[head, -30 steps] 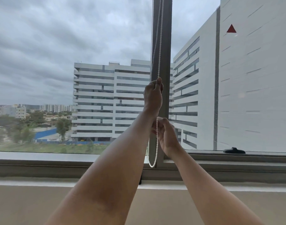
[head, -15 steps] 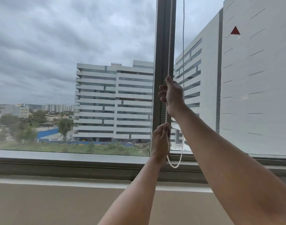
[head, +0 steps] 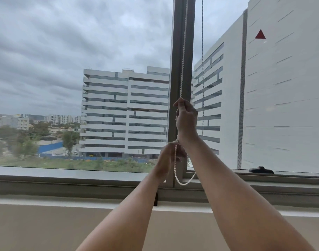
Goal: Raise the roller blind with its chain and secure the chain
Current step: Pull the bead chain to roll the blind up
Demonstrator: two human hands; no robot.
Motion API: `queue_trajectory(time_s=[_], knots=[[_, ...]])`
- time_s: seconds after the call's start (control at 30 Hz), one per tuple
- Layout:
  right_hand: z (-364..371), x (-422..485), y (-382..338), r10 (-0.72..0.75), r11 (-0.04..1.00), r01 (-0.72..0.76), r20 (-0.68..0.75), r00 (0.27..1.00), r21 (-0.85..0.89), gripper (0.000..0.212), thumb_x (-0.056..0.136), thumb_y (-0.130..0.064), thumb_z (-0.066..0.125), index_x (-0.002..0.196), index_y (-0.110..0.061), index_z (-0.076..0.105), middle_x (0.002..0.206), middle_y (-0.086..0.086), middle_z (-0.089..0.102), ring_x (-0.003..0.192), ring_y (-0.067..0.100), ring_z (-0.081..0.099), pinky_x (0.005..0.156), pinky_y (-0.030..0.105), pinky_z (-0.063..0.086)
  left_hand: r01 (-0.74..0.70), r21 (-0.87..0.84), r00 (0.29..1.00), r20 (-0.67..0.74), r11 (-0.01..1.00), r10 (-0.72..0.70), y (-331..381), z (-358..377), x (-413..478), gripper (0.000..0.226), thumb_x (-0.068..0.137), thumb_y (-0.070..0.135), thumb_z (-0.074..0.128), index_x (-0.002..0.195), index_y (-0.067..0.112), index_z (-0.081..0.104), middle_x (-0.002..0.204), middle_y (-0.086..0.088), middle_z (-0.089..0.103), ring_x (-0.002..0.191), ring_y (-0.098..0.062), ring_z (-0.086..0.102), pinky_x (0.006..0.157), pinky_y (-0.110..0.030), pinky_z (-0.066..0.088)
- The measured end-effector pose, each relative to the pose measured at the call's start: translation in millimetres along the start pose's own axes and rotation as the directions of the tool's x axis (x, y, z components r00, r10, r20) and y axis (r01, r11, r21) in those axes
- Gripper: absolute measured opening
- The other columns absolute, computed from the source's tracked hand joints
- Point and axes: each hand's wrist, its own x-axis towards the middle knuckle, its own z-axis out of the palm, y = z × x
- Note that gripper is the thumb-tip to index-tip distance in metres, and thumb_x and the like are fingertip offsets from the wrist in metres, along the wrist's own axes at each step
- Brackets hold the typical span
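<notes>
Grey window mullion (head: pixel 177 51), black latch (head: pixel 261 170) on frame at rt, white bldgs (head: pixel 124 113) outside, red triangle (head: pixel 260 34), cloudy sky (head: pixel 64 42)

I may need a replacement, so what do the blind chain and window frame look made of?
The chain is small off-white beads, dull sheen, probably plastic. The window frame is a smooth matte grey-brown bar, likely coated metal.

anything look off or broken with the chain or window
Nothing stands out. The chain hangs as a loop with no visible break in front of the window frame. The right hand grips it higher up and the left hand lower down. The glass shows no cracks.
</notes>
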Motion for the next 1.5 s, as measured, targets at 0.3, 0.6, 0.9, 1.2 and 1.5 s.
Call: queue_trajectory(time_s=[0.3,0.6,0.9,1.2,1.5], knots=[[-21.6,-49.4,51.9,0.122,0.992,-0.123,0.063,0.990,0.018,0.032,0.094,-0.013,0.046,0.065,-0.020,0.057,0.056,-0.007,0.043,0.049,0.003,0.030,0.045,0.014,0.024,-0.080,0.035,0.981,-0.174,0.996,0.085,104.0,13.7,57.9,0.029,0.097,0.027,0.035,0.084,0.011,0.055,0.074,-0.009,0.062,0.070,-0.019,0.058,0.067,-0.028,0.042],[-12.0,-66.9,52.9,0.120,0.990,-0.129,0.153,0.981,0.051,0.032,0.096,-0.018,0.044,0.065,-0.017,0.055,0.041,-0.012,0.029,0.037,0.002,0.023,0.035,0.014,0.020,-0.146,0.102,0.944,-0.283,0.984,0.169,120.9,21.1,68.5,0.037,0.096,0.021,0.042,0.062,0.014,0.054,0.030,0.011,0.036,0.029,-0.002,0.029,0.032,-0.014,0.023],[-21.8,-44.9,41.2,0.208,0.969,-0.234,0.253,0.945,0.077,0.038,0.098,-0.036,0.030,0.080,-0.021,0.061,0.065,-0.007,0.064,0.065,0.009,0.053,0.066,0.027,0.038,-0.316,0.043,0.919,-0.232,0.948,0.317,111.6,20.5,67.3,0.040,0.097,0.017,0.041,0.057,0.016,0.049,0.032,0.011,0.033,0.031,-0.002,0.024,0.034,-0.015,0.020],[-8.9,17.3,-18.1,0.132,0.973,-0.161,0.173,0.976,0.167,0.029,0.097,-0.032,0.037,0.083,-0.016,0.056,0.078,0.003,0.062,0.074,0.014,0.057,0.068,0.026,0.043,-0.207,-0.024,0.954,-0.226,0.978,0.196,56.7,22.2,39.3,0.037,0.097,0.015,0.040,0.062,0.014,0.052,0.034,0.011,0.038,0.031,-0.001,0.028,0.035,-0.012,0.023],[-6.5,25.3,-14.1,0.240,0.970,-0.233,0.154,0.958,-0.066,0.033,0.099,-0.028,0.035,0.075,-0.017,0.054,0.065,0.000,0.043,0.052,0.010,0.035,0.043,0.020,0.030,-0.107,-0.046,0.975,-0.200,0.993,0.095,-10.6,18.7,1.0,0.038,0.097,0.016,0.038,0.060,0.015,0.047,0.035,0.013,0.033,0.035,0.000,0.027,0.037,-0.012,0.021]])
